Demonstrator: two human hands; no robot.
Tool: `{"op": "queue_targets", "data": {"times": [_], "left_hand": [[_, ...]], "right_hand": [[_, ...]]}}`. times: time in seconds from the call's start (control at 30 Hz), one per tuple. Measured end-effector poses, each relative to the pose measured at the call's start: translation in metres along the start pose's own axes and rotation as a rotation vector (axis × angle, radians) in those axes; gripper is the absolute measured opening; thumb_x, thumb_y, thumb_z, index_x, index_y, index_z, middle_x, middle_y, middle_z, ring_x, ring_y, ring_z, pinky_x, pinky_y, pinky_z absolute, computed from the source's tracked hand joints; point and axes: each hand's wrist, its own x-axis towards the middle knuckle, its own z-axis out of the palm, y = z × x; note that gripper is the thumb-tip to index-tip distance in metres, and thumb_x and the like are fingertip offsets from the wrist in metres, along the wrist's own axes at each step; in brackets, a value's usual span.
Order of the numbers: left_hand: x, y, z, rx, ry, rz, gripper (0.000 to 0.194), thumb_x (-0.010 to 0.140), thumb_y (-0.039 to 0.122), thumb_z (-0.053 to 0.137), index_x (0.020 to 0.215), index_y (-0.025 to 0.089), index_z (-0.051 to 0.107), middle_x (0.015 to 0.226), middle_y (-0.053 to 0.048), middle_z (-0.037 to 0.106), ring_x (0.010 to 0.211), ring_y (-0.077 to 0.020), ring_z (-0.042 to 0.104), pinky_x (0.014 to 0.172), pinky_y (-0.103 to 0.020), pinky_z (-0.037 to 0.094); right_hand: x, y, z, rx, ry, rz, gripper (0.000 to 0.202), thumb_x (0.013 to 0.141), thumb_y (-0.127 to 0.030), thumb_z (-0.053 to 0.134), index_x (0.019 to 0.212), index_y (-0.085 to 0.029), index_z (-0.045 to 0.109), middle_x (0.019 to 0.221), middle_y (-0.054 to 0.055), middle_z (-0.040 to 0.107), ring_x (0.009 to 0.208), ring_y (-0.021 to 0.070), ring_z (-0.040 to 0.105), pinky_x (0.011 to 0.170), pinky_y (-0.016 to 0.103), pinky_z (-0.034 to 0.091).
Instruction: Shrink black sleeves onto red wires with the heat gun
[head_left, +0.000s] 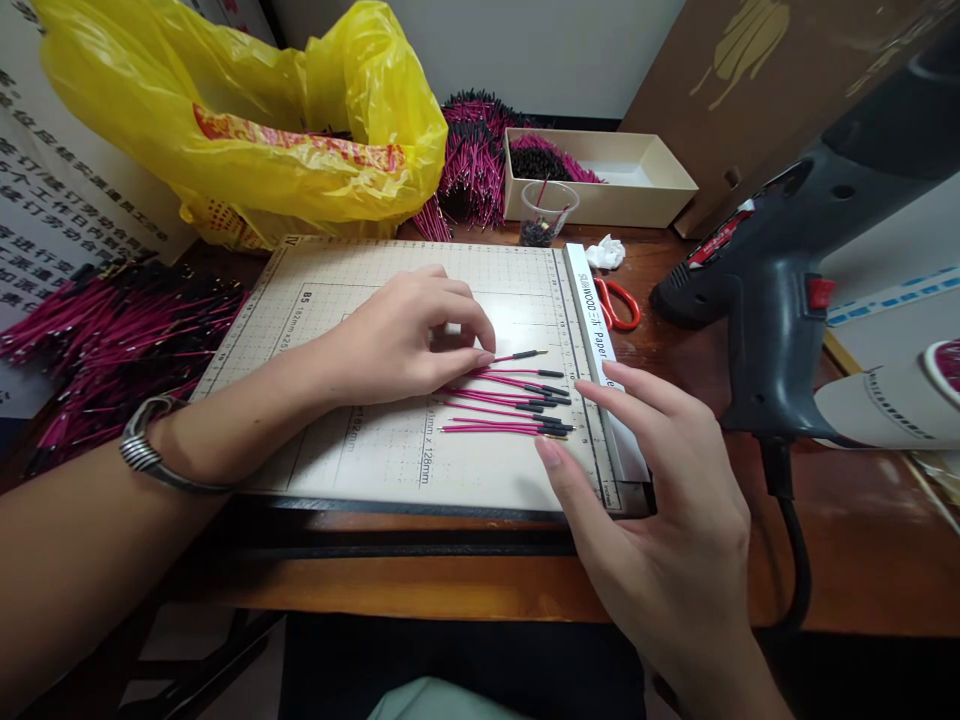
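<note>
Several magenta wires with black sleeves [506,402] lie roughly side by side on a white gridded paper-cutter board [390,470]. My left hand [420,330] is above the board, its thumb and index finger pinched on the end of the topmost wire [514,356], whose black sleeve and metal tip point right. Its other fingers are curled. To the right of the wires, my right hand [660,480] is held with thumb and fingers spread, nothing between them, the thumb tip close to the lowest sleeves.
Behind the board are a yellow plastic bag [300,190], wire bundles [476,160], a cream box [637,190] and a plastic cup [550,210]. More wires [127,330] lie left. Red scissors [621,305] and a heat gun [780,300] are right.
</note>
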Motion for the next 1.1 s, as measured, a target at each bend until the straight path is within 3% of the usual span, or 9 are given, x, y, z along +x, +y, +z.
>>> {"op": "queue_targets", "data": {"times": [1.1], "left_hand": [[0.0009,0.0016,0.0037,-0.013,0.002,-0.035,0.016,0.09,0.034,0.068,0.087,0.02,0.076,0.079,-0.001,0.075,0.073,-0.0152,0.059,0.071,-0.029,0.04]], "right_hand": [[-0.0007,-0.001,0.0028,-0.045,0.009,-0.03,0.033,0.089,-0.028,0.072,0.118,-0.014,0.067,0.125,0.017,0.068,0.116,0.0261,0.066,0.101,0.044,0.053]]}}
